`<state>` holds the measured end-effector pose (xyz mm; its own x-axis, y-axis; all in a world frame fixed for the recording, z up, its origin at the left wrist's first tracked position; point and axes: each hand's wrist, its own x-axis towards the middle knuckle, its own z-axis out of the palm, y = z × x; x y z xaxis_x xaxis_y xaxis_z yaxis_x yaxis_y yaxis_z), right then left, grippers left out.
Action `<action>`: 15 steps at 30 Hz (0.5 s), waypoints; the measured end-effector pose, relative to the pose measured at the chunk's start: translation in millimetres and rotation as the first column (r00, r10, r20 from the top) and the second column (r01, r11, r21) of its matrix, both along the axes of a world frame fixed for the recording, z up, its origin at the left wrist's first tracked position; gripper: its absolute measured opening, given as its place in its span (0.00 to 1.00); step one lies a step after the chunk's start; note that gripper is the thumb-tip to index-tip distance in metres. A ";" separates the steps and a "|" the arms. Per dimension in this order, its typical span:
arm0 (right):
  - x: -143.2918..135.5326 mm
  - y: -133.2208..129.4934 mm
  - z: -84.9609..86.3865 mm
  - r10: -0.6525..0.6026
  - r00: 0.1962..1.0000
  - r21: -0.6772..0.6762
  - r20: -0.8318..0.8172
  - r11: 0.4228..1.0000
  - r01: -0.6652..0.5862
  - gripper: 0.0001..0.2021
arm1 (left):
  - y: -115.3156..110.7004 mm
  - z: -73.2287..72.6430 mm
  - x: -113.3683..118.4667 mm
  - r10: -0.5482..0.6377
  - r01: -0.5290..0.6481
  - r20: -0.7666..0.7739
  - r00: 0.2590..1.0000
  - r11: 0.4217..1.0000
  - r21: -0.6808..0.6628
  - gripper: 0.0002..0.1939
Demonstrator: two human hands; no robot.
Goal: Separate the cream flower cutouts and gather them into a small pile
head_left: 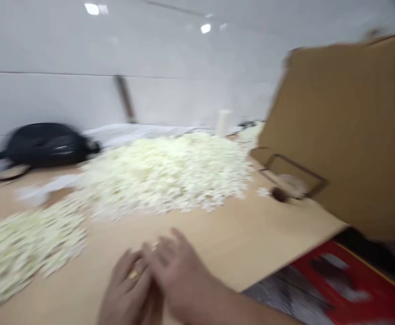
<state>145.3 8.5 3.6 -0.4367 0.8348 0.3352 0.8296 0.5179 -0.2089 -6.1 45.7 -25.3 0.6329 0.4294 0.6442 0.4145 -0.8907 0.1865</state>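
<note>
Low in the centre, my left hand (126, 286) and my right hand (178, 271) meet over the tan tabletop (227, 234). Fingers on both are bent and touch one another; motion blurs them. A small yellowish piece (132, 274) shows at the fingers of my left hand, and a pale spot lies by those of my right hand; I cannot make out whether these are held pieces or rings. Beyond them spreads a large heap of small pale, flower-like pieces (170, 171). More pale pieces (31, 243) lie in a flat layer at the left.
A black bag (48, 144) rests at the back left. At the right stands a large brown cardboard sheet (346, 131), with a dark wire frame (299, 164) before it. Below the table's right edge is a red box or package (356, 280). A white wall rises behind.
</note>
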 end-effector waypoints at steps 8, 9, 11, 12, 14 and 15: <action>25.0 8.9 -3.1 -0.050 0.949 -0.150 -0.312 0.989 0.002 0.18 | -25.8 30.8 -18.7 0.144 -0.149 -0.039 0.989 0.935 -0.321 0.13; 26.5 7.4 -2.7 -0.052 0.948 -0.131 -0.313 0.991 0.011 0.18 | -28.0 31.1 -19.3 0.138 -0.143 -0.037 0.990 0.942 -0.304 0.14; 27.8 5.1 -2.4 -0.039 0.952 -0.086 -0.305 0.996 0.014 0.18 | -30.6 31.3 -18.1 0.110 -0.126 -0.070 0.991 0.955 -0.270 0.14; 27.8 4.6 -2.9 -0.022 0.957 -0.058 -0.290 0.998 0.005 0.19 | -30.7 31.2 -16.5 0.097 -0.119 -0.097 0.991 0.960 -0.255 0.14; 27.0 4.5 -5.1 0.027 0.974 -0.017 -0.226 0.999 -0.032 0.22 | -28.6 30.3 -11.5 0.075 -0.110 -0.154 0.985 0.966 -0.235 0.14; 26.3 4.5 -6.6 0.054 0.981 -0.003 -0.184 0.998 -0.055 0.23 | -27.1 29.5 -8.7 0.070 -0.110 -0.179 0.981 0.968 -0.226 0.13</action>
